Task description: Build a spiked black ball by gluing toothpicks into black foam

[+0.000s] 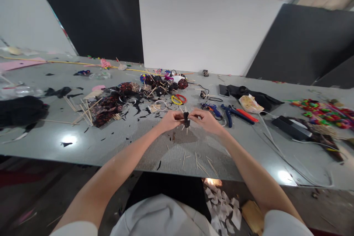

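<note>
Held between my two hands, above the grey table [132, 140], is a small black piece with thin wooden sticks [186, 120] poking out around it. My left hand [172, 121] pinches it from the left side. From the right, the fingertips of my right hand [203, 120] close on it too. Just beyond the hands lie a red bangle [182, 98], a yellow bangle [174, 100] and a white ring [160, 106]. Several loose wooden sticks [196, 160] are scattered on the table nearer to me.
Blue-handled pliers [229, 114], a glue gun [211, 108], a red-and-blue cutter [246, 115] and a phone [224, 90] lie to the right. A white cable [272, 138] crosses there. Dark fabric bundles with sticks [106, 108] are heaped on the left. Panels [204, 25] stand behind.
</note>
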The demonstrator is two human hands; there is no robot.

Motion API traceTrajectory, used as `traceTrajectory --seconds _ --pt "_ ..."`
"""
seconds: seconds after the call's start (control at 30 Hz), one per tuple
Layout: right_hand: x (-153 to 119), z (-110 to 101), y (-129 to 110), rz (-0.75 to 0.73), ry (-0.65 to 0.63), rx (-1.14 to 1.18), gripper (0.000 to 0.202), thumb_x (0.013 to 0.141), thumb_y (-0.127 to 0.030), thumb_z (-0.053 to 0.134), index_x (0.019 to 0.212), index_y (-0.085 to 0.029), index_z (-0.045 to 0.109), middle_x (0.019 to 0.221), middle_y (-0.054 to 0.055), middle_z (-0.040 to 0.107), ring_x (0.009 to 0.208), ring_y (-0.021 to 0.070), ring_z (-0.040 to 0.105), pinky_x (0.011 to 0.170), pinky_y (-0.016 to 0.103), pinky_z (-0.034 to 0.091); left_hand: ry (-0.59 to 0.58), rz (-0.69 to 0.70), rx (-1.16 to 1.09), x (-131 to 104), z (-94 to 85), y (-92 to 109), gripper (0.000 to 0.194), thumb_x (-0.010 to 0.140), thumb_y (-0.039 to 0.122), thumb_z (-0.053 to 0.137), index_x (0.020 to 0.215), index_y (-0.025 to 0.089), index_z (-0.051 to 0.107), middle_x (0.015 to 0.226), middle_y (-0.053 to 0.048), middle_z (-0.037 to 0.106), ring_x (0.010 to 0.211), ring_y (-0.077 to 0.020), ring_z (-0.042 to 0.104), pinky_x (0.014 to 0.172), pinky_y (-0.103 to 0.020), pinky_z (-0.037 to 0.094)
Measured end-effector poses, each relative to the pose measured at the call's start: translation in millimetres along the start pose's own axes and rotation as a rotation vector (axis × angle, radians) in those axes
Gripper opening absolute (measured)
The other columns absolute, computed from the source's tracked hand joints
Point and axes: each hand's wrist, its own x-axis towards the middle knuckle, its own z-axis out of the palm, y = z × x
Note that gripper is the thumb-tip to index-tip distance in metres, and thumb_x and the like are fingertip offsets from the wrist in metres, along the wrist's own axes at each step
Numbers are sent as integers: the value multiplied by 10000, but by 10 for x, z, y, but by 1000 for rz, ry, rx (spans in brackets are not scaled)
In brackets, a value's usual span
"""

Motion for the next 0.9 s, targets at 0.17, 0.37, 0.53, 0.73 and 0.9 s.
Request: traceTrajectory --seconds 0.17,0.37,0.53,0.73,0.9 --pt "-9 -17 -34 -9 -24 0 308 1005 -458 578 955 -225 774 951 65 753 891 225 671 846 356 497 -5 25 -2 -12 -5 5 208 764 308 780 837 115 753 735 -35 715 631 -112 591 610 -214 416" --pt "-36 -55 -112 -58 -40 -19 308 1033 -412 520 998 -228 764 966 62 744 903 221 671 836 341 485 3 5 31 -15 -1 24 179 769 291 760 814 118 751 711 -33 706 600 -105 564 589 -215 414" --pt "-28 4 -124 -27 30 -23 308 1005 -424 559 869 -217 741 846 45 702 809 205 633 769 325 467 17 25 74 -1 9 -24 171 773 289 772 803 121 755 743 -50 733 652 -127 622 625 -222 443" --pt "-13 57 -58 7 71 -9 288 960 -451 616 844 -220 743 837 44 718 783 203 626 765 332 474 25 47 107 -13 31 -24 163 828 285 747 824 124 767 814 -82 776 718 -159 686 691 -247 488" --pt "-8 64 -29 17 75 12 273 959 -446 633 861 -223 756 850 45 728 802 207 646 767 334 477 52 90 181 -22 35 3 130 853 251 712 827 131 756 799 -66 771 721 -157 685 696 -242 480"
